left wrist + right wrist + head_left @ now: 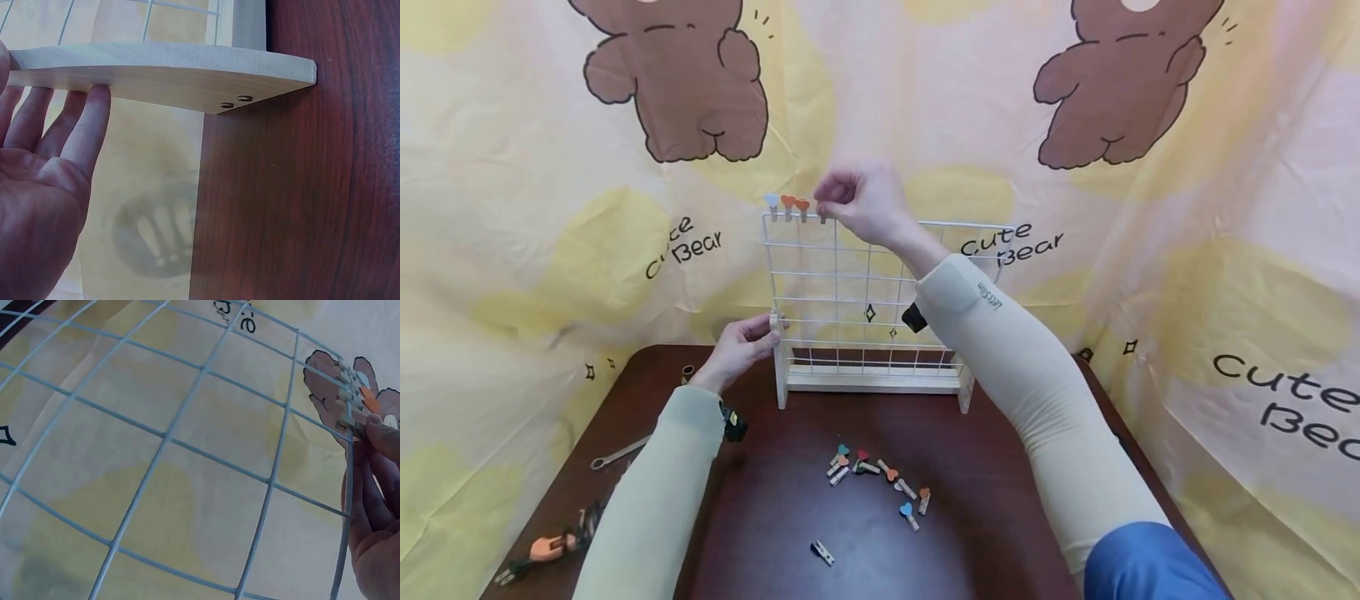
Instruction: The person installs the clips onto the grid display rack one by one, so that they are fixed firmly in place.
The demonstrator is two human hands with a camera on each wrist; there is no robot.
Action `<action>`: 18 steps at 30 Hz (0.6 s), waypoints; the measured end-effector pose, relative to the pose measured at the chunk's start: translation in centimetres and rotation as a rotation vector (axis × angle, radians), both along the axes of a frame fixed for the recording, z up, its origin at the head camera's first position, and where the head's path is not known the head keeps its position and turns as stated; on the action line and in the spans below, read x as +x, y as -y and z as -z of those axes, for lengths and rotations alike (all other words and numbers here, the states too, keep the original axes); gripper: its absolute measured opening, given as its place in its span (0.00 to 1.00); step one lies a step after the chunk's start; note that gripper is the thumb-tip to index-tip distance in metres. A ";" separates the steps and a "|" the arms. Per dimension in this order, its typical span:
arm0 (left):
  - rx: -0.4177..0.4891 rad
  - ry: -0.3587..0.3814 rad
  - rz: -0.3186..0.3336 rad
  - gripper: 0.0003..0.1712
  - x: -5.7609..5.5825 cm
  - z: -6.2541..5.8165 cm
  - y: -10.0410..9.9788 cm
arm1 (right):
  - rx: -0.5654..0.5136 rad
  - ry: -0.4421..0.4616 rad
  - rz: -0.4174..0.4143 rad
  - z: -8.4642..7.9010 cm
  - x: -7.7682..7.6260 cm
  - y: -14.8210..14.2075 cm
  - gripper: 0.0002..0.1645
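Observation:
At the top wire of a white wire grid rack (pixel 958 223), my right hand (pixel 868 200) pinches a small wooden clothespin (pixel 823 219). The right wrist view puts its jaws at the rack's edge wire, under the thumb. Left of it, several heart-topped clothespins (pixel 787 205) stand along the same wire, one pale blue and others orange. My left hand (pixel 736 354) grips the rack's left wooden side post (pixel 781 375), its fingertips (pixel 98 97) against the outer face in the left wrist view. Part of the thumb is cut off there.
Loose clothespins (pixel 907 515) with coloured hearts lie scattered on the dark brown table (pixel 760 500). One clothespin with a dark top (pixel 822 552) lies nearer. Along the left edge are a wrench (pixel 617 452) and an orange-and-black tool (pixel 552 547). A bear-print cloth (pixel 880 100) hangs behind.

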State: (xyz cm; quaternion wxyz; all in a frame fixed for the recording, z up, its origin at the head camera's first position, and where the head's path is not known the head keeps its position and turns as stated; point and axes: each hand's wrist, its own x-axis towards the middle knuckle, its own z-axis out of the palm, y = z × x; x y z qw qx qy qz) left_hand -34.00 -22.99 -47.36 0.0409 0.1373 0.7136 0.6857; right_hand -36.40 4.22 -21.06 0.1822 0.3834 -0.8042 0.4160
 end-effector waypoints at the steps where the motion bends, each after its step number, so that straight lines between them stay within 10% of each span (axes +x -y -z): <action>1: -0.001 0.000 -0.001 0.33 0.1 0.0 0.0 | -0.001 0.025 0.001 0.1 -0.1 0.0 0.06; 5: -0.009 0.004 -0.004 0.32 0.1 -0.1 -0.1 | 0.026 0.046 0.026 0.5 0.3 -0.4 0.19; 11: -0.021 0.011 -0.005 0.34 0.0 0.1 -0.1 | -0.015 -0.196 0.047 3.7 3.7 -2.8 0.21; 18: -0.003 0.010 -0.001 0.34 0.1 0.1 -0.2 | 0.226 0.210 -0.139 12.6 7.5 -7.4 0.08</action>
